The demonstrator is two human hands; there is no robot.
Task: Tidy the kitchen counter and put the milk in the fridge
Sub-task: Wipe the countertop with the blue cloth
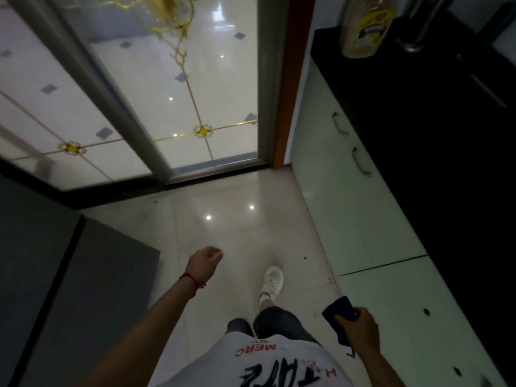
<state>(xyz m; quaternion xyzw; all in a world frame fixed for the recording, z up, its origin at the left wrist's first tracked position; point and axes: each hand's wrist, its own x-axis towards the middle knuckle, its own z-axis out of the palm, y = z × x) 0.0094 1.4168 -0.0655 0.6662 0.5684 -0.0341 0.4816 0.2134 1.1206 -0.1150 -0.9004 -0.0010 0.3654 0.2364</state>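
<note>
Walking comes now: the right hand (360,331) grips a dark blue thing (339,314), the left hand (205,258) is curled up empty. Next, find the milk.

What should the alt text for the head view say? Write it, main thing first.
A person walks across a glossy tiled floor, right hand gripping a dark blue carton, left hand curled and empty. A black counter with a bottle runs along the right.

A jar (368,23) stands at the counter's (435,113) far end (label blurred); glass door (178,88) beyond.
</note>
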